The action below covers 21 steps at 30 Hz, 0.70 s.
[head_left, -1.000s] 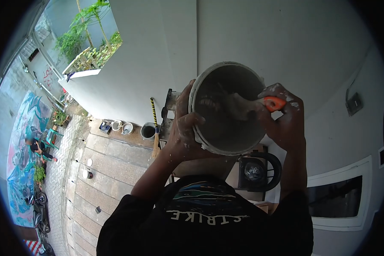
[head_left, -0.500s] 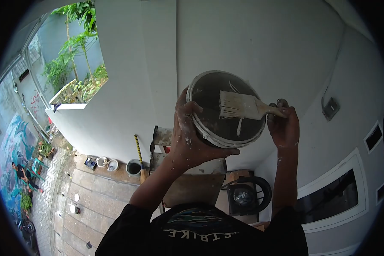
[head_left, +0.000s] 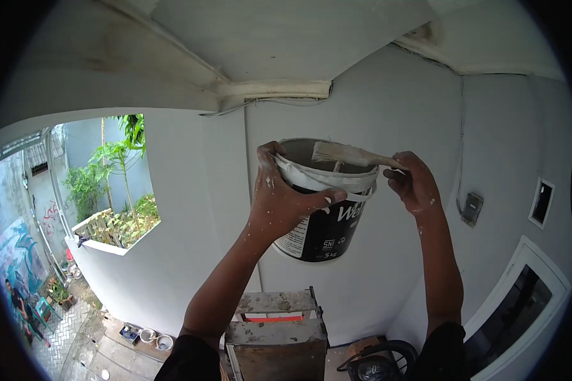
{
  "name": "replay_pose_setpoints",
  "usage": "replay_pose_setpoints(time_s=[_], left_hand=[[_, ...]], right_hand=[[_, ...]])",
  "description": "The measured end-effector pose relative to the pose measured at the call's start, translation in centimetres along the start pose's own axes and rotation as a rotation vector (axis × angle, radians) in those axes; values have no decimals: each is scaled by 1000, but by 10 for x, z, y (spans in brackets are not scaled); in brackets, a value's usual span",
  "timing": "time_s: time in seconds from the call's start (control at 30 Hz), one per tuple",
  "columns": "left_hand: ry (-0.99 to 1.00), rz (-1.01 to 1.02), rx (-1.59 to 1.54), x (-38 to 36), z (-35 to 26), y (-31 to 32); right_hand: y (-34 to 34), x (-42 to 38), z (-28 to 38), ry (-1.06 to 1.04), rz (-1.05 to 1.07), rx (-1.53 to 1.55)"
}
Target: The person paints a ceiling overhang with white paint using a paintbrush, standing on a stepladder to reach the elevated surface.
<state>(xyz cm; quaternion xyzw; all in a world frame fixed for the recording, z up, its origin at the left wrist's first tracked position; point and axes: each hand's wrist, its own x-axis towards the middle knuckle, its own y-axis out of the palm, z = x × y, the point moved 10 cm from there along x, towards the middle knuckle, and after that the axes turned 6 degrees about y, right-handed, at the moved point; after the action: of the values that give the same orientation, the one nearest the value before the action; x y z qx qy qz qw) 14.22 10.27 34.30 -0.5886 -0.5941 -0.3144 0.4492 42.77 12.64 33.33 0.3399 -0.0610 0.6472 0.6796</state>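
My left hand (head_left: 286,197) grips the rim and side of a black and white paint bucket (head_left: 327,235), held up before the wall. A wide paintbrush (head_left: 343,153) lies level over the bucket's mouth, its pale bristles pointing left. The end of its wooden handle is pinched in my right hand (head_left: 414,181), right of the rim. White paint spots dot both hands. How much paint the bucket holds is hidden.
Below stands a paint-stained stepladder (head_left: 276,333). A black round-topped machine (head_left: 372,367) is at its right, small pots (head_left: 147,335) on the floor at left. Cables run under the ceiling beam (head_left: 279,89). A person (head_left: 20,308) sits far left.
The view has tilted up, showing the ceiling and the bucket's labelled side. The brush now appears nearly edge-on over the rim, still in my right hand.
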Motion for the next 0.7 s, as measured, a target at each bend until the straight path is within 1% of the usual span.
replay_pose_setpoints(time_s=[0.07,0.1,0.17,0.2,0.27,0.3,0.37,0.4,0.47,0.53,0.6,0.63,0.67,0.7], left_hand=[[-4,0,64,10,-2,-7],[11,-2,66,14,-5,-10],[1,15,40,20,-9,-12],[19,14,41,24,-11,-14],[1,17,110,28,-5,-16],[6,18,143,31,-5,-18],[-7,28,89,35,-9,-19],[-34,37,35,37,-10,-18],[-36,41,43,41,-19,-20],[-40,51,51,49,-25,-21],[29,58,-92,69,-34,-19],[-24,89,-127,76,-36,-17],[-20,91,-131,85,-39,-16],[-47,105,-169,93,-38,-14]], right_hand=[[11,4,18,1,23,-279],[13,6,28,-14,26,-276],[26,6,42,-38,110,-620],[26,9,50,-56,108,-618],[42,9,52,-80,260,-876],[46,8,59,-92,257,-876],[60,4,59,-96,288,-1242],[62,3,60,-100,285,-1244],[76,-8,70,-335,295,-1449],[80,-12,78,-327,265,-1451],[81,-4,92,-316,236,-1454],[82,-2,106,-378,184,-1422],[83,-2,121,-441,133,-1390],[83,-1,132,-463,132,-1339]])
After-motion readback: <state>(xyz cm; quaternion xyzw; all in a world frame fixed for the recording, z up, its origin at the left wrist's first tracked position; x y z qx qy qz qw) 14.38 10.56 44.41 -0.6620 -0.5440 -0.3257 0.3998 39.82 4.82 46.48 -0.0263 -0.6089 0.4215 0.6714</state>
